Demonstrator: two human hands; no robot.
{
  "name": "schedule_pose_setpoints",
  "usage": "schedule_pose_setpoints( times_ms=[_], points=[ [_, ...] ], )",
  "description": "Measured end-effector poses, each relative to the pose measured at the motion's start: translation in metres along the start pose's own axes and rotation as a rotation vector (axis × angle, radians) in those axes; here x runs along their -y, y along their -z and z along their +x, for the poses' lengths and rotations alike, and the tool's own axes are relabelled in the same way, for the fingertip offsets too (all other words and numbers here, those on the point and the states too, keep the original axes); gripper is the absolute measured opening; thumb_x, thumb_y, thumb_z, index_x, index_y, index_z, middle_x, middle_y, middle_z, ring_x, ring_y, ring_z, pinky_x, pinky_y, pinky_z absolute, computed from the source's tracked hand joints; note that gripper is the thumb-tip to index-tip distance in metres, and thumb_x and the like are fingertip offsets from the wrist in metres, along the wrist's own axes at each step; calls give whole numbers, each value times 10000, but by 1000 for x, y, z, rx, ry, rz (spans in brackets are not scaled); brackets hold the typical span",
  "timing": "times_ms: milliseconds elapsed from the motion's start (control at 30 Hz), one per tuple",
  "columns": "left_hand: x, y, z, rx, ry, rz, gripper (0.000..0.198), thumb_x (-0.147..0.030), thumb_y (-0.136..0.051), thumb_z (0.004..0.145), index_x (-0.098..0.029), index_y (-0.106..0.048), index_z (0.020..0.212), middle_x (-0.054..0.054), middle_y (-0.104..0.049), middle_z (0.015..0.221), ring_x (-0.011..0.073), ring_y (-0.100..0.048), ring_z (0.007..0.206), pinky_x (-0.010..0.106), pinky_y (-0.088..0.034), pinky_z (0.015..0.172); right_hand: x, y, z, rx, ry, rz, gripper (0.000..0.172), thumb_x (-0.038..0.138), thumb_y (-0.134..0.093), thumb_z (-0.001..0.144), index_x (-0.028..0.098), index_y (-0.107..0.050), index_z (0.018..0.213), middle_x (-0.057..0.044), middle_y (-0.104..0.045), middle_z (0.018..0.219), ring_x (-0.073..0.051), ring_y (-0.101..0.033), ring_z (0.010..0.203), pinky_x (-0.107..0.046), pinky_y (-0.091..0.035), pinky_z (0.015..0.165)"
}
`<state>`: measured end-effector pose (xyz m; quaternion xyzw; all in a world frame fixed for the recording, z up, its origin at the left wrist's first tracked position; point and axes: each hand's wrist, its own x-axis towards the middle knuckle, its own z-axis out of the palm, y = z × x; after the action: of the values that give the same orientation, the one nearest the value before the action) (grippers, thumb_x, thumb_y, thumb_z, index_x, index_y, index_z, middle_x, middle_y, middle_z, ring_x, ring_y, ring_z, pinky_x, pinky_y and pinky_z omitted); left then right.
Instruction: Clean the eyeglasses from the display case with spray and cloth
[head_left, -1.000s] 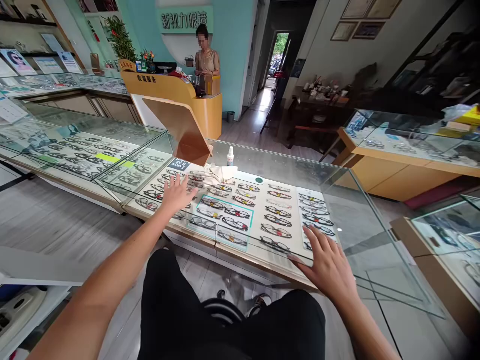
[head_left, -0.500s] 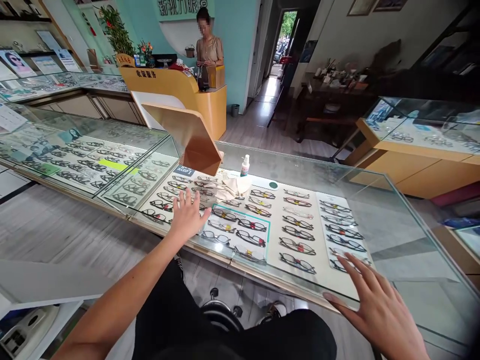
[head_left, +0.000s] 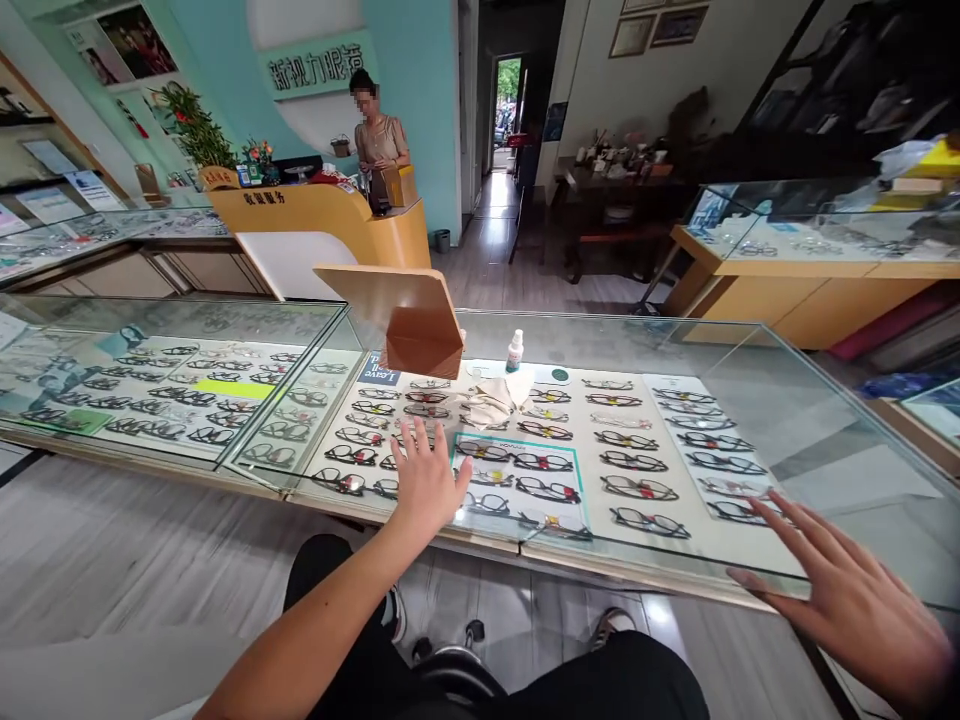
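Note:
My left hand [head_left: 427,480] is open, fingers spread, over the glass display case [head_left: 570,552] near its front edge. Out to the right, my right hand [head_left: 847,580] also hangs open with nothing in it, its fingertips over the case's front right part. Whether either hand touches the glass, I cannot tell. Beneath the glass lie rows of eyeglasses [head_left: 649,522]. On top, beyond my left hand, are a crumpled pale cloth [head_left: 487,402] and a small white spray bottle [head_left: 514,352], upright. A wooden-backed stand [head_left: 420,325] leans to their left.
Another glass case [head_left: 150,390] with eyeglasses adjoins on the left. Behind stands a yellow counter [head_left: 307,215], with a person [head_left: 381,140] holding something small near a cardboard box [head_left: 399,186]. A further display case [head_left: 810,260] is at right. A wheeled stool base [head_left: 457,665] shows between my legs.
The view has swung left and upward, so the case, cloth and bottle appear farther right and lower. Both hands stay open over the case.

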<state>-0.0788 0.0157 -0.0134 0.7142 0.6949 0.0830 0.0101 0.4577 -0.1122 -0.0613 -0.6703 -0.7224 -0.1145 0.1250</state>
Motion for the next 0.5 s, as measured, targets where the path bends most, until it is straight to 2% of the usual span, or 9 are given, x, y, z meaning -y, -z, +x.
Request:
schedule_pose_setpoints(
  times_ms=[67,167,233,300,433,500],
  points=[
    [-1,1,1,5,1,-40,923,-724,-438,1047,-167,-454,1783,276,-396,1826,564,-239,1741,791,-212,1385,6,7,1,45,-58,-3,957,777,-464,993,240,-419,1784,-152,-539,1782,-466,-511,1638,-685,-510,1241],
    [-1,2,4,27,4,-85,957,-710,-440,1048,-91,-438,1778,316,-336,1839,583,-222,1739,790,-190,1390,16,17,3,102,-123,-1,955,774,-450,1010,194,-453,1768,-172,-515,1795,-441,-464,1679,-650,-455,1300],
    [0,2,5,25,-13,-92,965,-701,-434,1054,-62,-425,1777,335,-315,1840,594,-226,1733,802,-178,1384,22,20,4,98,-151,14,944,763,-438,1016,187,-463,1763,-187,-499,1803,-425,-437,1699,-620,-419,1326],
    [1,0,5,10,-45,-98,956,-710,-433,1054,-87,-432,1779,321,-340,1835,594,-242,1729,810,-182,1376,25,18,4,80,-179,26,939,758,-430,1015,174,-485,1749,-198,-494,1805,-416,-419,1710,-588,-396,1334],
    [6,2,4,8,-82,-103,952,-760,-476,1029,-136,-500,1748,312,-389,1818,596,-283,1713,802,-250,1348,23,11,5,76,-237,31,931,741,-447,1005,151,-517,1722,-211,-488,1805,-420,-408,1710,-571,-375,1332],
    [14,10,12,14,-122,-108,925,-772,-553,996,-150,-592,1678,328,-455,1771,605,-366,1665,785,-334,1301,20,9,6,93,-254,29,917,727,-465,1012,147,-518,1719,-214,-472,1815,-429,-408,1707,-576,-373,1326]
  ],
)
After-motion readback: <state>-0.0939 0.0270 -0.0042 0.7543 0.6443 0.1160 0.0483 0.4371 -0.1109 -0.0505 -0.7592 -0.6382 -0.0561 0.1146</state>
